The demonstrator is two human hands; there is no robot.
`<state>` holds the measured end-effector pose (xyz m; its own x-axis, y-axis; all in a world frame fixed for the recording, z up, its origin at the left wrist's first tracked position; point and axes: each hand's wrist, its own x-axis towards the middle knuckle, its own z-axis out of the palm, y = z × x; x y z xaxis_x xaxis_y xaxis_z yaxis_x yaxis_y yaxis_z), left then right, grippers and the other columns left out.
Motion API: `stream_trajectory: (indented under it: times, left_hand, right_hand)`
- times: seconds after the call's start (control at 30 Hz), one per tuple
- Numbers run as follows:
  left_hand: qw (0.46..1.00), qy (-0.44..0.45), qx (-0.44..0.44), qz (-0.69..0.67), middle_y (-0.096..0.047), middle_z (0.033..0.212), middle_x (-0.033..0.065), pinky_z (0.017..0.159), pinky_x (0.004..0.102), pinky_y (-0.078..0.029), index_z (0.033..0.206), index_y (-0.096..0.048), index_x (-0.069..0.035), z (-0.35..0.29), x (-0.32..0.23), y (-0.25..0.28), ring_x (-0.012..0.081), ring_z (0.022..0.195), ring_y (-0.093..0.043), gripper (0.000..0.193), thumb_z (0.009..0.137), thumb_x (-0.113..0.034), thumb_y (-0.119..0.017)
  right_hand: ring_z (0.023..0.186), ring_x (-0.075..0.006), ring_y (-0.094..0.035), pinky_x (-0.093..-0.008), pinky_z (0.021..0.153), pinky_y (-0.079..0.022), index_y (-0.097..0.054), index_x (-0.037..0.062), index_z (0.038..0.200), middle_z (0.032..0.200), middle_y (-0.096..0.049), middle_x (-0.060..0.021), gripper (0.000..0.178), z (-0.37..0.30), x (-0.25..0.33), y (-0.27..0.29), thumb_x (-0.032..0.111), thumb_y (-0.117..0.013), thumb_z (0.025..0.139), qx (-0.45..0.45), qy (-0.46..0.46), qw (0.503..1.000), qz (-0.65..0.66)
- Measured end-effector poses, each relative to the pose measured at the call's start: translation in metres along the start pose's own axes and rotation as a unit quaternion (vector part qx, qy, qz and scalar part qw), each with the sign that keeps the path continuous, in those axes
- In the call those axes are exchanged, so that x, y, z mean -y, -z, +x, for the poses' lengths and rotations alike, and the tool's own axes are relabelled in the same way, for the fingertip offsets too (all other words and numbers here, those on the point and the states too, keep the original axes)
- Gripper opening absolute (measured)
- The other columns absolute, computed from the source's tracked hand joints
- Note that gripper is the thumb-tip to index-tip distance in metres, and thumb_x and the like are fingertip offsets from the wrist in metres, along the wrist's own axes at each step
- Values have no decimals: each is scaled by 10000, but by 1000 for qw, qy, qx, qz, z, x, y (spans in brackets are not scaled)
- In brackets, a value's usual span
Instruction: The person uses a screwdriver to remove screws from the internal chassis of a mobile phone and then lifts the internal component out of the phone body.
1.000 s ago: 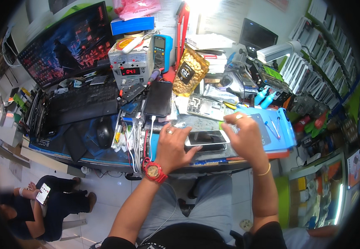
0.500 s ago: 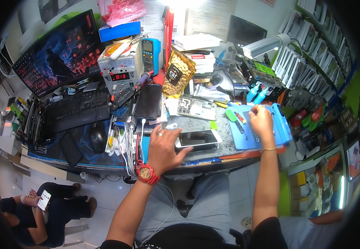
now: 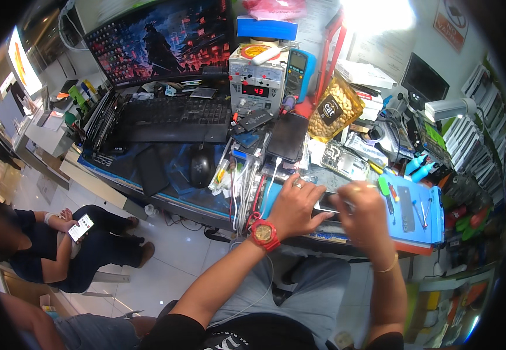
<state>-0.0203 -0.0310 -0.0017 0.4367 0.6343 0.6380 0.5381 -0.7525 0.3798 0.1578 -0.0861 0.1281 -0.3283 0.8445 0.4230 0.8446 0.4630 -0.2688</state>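
A phone with a white edge and dark screen lies flat at the bench's front, largely covered by my hands. My left hand, with a red watch on its wrist, rests at the phone's left side, fingers spread and thumb along the near edge. Over the phone's right part my right hand is curled, its fingers together and somewhat blurred; whatever they pinch is hidden. On the blue mat right of it lie a green-handled tool, a grey flat panel and thin tools.
Behind the hands are an opened phone, a cabled black phone and a bag of nuts. A power supply, multimeter, keyboard and mouse stand leftward. A seated person holds a phone at left.
My right hand has come from the blue mat back over the white-edged phone. The left hand stays beside that phone. The whole view has swung left, so the bench appears farther right.
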Motion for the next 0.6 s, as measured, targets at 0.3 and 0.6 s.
stream_trajectory:
  times: [0.3, 0.6]
  left_hand:
    - [999, -23, 26, -13, -734, 1219, 143, 1250, 562, -379, 1313, -701, -62, 2, 9, -10, 319, 1219, -679, 504, 919, -355, -815]
    - [999, -6, 26, -43, -753, 1070, 144, 1140, 547, -466, 1195, -739, -42, 16, -4, -1, 357, 1056, -719, 503, 871, -395, -894]
  right_hand:
    - [804, -354, -737, -466, 726, -588, -763, 47, 984, 926, -701, -131, 169, 6, 64, -24, 115, -817, 839, 51, 154, 985, 56]
    - [927, -411, -777, -486, 840, -607, -796, -11, 991, 1012, -803, -214, 172, -94, -189, 56, 151, -805, 934, -118, -327, 931, -114]
